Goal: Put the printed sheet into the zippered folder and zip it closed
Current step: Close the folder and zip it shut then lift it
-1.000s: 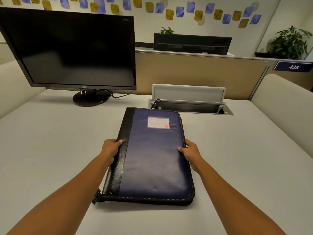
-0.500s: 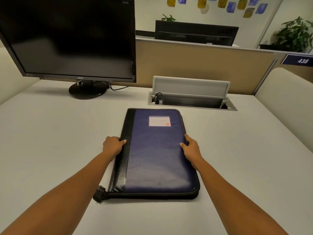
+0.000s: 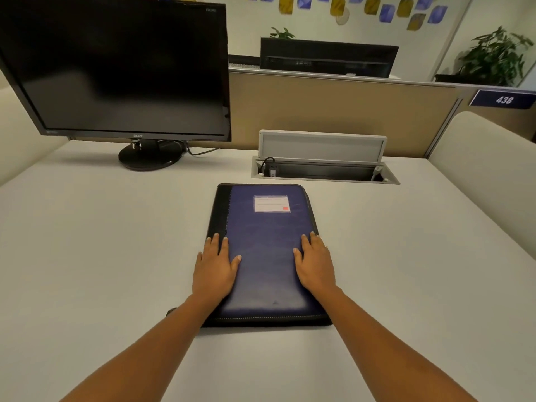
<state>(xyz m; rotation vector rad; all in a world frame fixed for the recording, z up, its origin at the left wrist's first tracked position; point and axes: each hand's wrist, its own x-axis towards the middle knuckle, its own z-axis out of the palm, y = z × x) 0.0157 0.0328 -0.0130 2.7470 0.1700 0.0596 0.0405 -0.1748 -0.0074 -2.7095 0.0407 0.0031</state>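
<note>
— Monitor [image 3: 116, 68] back left of the desk [image 3: 101, 256]; next?
— Folder [image 3: 269, 227], mid-desk, closed and flat. Left hand [image 3: 214, 271] and right hand [image 3: 314, 265] lie spread on its cover, gripping nothing.
— Handling?
— Stiff, padded, slick-faced, likely light. Take the dark tab [image 3: 171, 312] at its near left corner, probably the zip pull. No sheet in view.

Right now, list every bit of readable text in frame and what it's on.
"acer": lower bezel of the black flat-screen monitor.
"438": dark blue plaque at far right.
Small print on the monitor's top right corner: too small to read.
White lined label on the blue and black zippered folder: no writing can be made out.
</note>
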